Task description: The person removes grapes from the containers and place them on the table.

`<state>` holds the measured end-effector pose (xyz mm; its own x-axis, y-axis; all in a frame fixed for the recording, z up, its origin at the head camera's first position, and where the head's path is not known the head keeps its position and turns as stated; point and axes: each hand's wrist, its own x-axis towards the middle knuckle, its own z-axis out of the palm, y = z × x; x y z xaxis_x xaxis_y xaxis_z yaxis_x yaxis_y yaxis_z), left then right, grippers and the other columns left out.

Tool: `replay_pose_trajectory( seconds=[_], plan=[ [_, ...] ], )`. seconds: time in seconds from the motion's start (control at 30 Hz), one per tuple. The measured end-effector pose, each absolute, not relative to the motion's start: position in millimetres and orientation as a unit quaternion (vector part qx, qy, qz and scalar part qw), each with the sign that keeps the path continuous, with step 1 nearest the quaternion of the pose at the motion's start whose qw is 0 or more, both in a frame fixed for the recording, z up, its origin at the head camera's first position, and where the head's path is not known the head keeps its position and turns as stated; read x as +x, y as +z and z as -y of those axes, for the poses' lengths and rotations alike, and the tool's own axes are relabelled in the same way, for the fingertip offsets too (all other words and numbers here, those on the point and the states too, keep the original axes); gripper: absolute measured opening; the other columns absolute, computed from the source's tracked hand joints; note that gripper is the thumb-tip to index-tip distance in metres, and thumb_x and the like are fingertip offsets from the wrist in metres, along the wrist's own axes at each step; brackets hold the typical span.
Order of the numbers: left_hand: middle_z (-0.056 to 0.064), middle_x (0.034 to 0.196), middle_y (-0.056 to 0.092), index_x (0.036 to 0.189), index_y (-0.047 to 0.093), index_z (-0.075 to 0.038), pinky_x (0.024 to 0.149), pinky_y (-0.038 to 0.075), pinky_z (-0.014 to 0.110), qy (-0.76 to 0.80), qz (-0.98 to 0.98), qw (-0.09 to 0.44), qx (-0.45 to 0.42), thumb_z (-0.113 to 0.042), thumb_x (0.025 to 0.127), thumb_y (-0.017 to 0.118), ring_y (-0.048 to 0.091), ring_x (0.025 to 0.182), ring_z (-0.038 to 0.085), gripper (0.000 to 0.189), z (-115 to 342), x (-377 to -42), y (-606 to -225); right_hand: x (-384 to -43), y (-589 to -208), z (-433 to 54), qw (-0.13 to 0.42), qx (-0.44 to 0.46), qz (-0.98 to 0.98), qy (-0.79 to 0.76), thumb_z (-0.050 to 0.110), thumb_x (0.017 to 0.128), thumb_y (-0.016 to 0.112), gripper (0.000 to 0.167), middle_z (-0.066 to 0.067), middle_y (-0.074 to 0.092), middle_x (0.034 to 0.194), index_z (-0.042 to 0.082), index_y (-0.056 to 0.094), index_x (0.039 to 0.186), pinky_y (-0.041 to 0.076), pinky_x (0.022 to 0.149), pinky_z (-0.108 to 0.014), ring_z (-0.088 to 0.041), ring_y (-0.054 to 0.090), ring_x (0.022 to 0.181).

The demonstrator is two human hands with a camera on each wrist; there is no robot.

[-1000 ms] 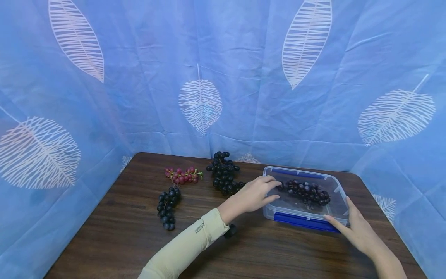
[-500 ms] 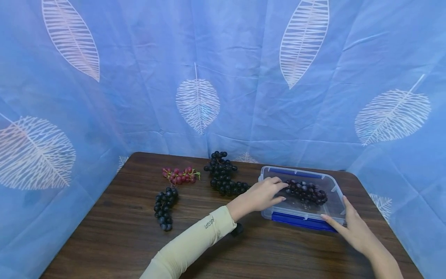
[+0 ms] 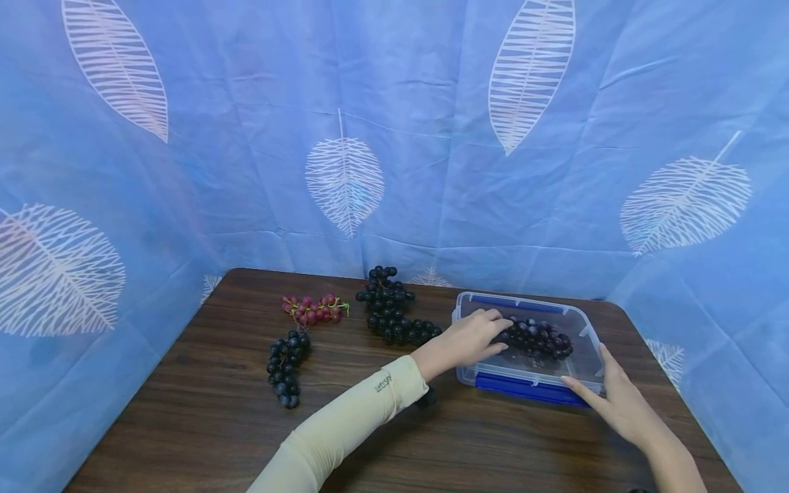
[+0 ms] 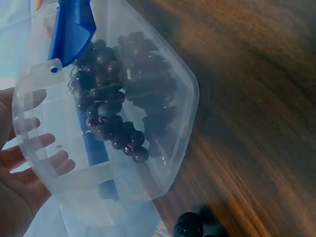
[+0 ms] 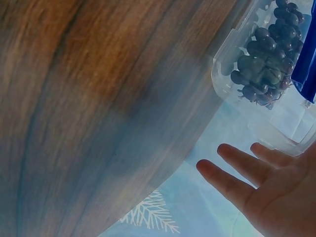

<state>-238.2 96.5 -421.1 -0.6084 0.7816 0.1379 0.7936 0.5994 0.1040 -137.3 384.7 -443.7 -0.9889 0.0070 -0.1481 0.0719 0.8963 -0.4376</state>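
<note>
A clear plastic food box (image 3: 524,380) with blue side clips stands on the right half of the table. A bunch of dark purple grapes (image 3: 542,339) lies inside it. My left hand (image 3: 465,339) reaches over the box's left end, fingertips beside the grapes. Through the clear plastic in the left wrist view, the left fingers (image 4: 49,140) look loosely spread; contact with the grapes cannot be made out. My right hand (image 3: 625,400) rests at the near right corner, thumb at the front and fingers along the right end. Its fingers (image 5: 242,165) appear straight and spread in the right wrist view.
A large black grape bunch (image 3: 388,308) lies left of the box. Farther left are a small red bunch (image 3: 314,309) and a dark blue-black bunch (image 3: 287,366). The brown wooden table (image 3: 203,411) ends at a blue curtain (image 3: 407,192) with white leaf prints.
My left hand has slid right, farther over the box and the grapes inside. My right hand stays at the box's corner. The whole head view has shifted slightly.
</note>
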Motion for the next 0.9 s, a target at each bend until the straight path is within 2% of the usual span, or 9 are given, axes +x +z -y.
replay_pose_trajectory(
  seconds=[0.33, 0.67, 0.9],
  plan=[
    [0.002, 0.146, 0.060, 0.156, 0.053, -0.017, 0.097, 0.054, 0.018, -0.059, 0.893, 0.043, -0.445, -0.037, 0.109, 0.062, 0.061, 0.128, 0.015, 0.052, -109.7, -247.6, -422.5, -136.0, -442.2, -383.0, 0.071, 0.022, -0.970, -0.231, 0.061, 0.106, 0.052, 0.116, -0.055, -0.002, 0.157, -0.013, -0.022, 0.158, 0.029, 0.104, -0.086, -0.077, 0.019, 0.136],
    [0.001, 0.148, 0.058, 0.159, 0.049, -0.018, 0.112, 0.047, 0.021, -0.024, 0.895, 0.047, -0.444, -0.038, 0.109, 0.061, 0.058, 0.135, 0.012, 0.056, -125.3, -255.7, -430.7, -135.8, -442.7, -383.4, 0.069, 0.024, -0.971, -0.229, 0.061, 0.106, 0.051, 0.117, -0.055, -0.001, 0.157, -0.014, -0.021, 0.158, 0.030, 0.104, -0.085, -0.077, 0.020, 0.136],
    [-0.001, 0.150, 0.057, 0.160, 0.047, -0.021, 0.114, 0.045, 0.021, 0.009, 0.896, 0.050, -0.440, -0.042, 0.109, 0.060, 0.057, 0.136, 0.012, 0.057, -140.8, -259.2, -432.4, -137.0, -443.7, -383.2, 0.072, 0.027, -0.971, -0.226, 0.063, 0.106, 0.051, 0.117, -0.055, 0.000, 0.157, -0.014, -0.021, 0.158, 0.032, 0.103, -0.085, -0.077, 0.022, 0.135]
  ],
)
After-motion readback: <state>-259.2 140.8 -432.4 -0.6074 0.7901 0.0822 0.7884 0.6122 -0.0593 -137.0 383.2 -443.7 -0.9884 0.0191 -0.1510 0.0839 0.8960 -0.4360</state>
